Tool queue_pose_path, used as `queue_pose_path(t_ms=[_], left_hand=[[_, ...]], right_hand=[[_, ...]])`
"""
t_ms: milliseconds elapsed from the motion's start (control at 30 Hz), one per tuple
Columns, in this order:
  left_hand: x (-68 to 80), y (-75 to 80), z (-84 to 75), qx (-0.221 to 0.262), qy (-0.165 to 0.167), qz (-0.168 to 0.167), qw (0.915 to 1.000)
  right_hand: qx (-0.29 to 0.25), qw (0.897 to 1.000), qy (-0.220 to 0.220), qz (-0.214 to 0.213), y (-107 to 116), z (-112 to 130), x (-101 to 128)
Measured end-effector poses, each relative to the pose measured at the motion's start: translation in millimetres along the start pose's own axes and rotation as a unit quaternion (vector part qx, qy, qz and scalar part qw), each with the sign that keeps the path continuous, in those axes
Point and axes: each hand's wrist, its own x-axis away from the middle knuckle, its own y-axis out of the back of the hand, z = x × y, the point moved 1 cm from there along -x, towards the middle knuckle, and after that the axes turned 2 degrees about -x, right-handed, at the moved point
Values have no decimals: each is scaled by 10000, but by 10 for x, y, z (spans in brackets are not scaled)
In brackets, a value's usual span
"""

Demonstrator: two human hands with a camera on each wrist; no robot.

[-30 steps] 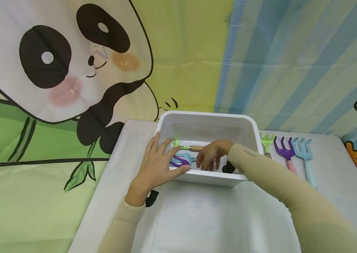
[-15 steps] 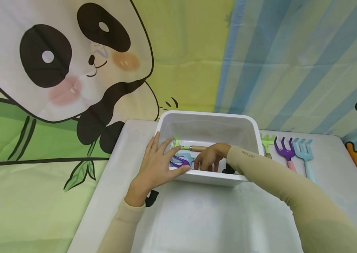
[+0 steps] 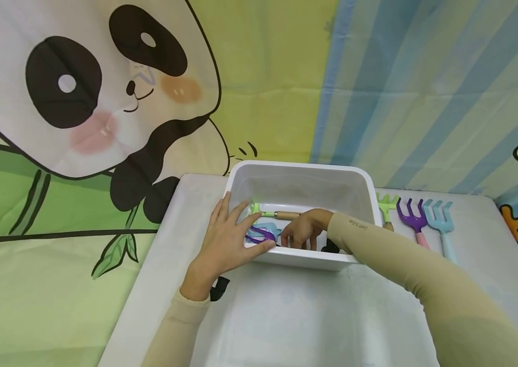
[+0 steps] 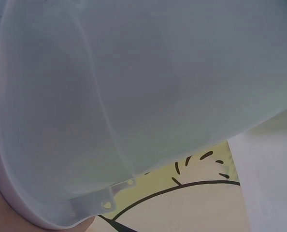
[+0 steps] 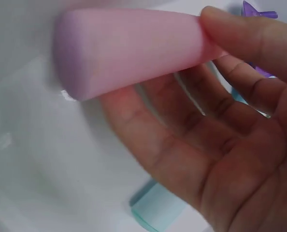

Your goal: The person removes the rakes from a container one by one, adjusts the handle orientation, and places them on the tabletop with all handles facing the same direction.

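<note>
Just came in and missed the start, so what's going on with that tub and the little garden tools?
A person is working at a white tub on a table. The left hand rests on the tub's near left corner. The right hand is down inside it, its fingers closing on the pink handle of a purple tool that lies among green and blue ones. Three small rakes, green, purple and blue, lie on the table right of the tub.
</note>
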Motion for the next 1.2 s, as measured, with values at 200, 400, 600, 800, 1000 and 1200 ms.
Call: queue_pose_path(t_ms=[200,400,600,800,1000,1200], left_hand=[[14,5,6,32,-53,-82,9999],[-1,17,-4,17,-45,-29,10000],[-45,22,-1,47,-67,13,10000],[-46,27,30,34,-37,-26,10000],[-39,26,28,29,-21,-6,10000],[-31,2,20,63,17,85,9999]], right_hand=[[-7,10000,-60,-77,23,47,69],[-55,9992,13,-397,86,69,196],[-95,9984,163,-540,155,85,393],[-221,9965,385,-712,228,53,596],[-373,9940,627,-817,298,55,852],[-392,9900,909,-1004,355,43,1197]])
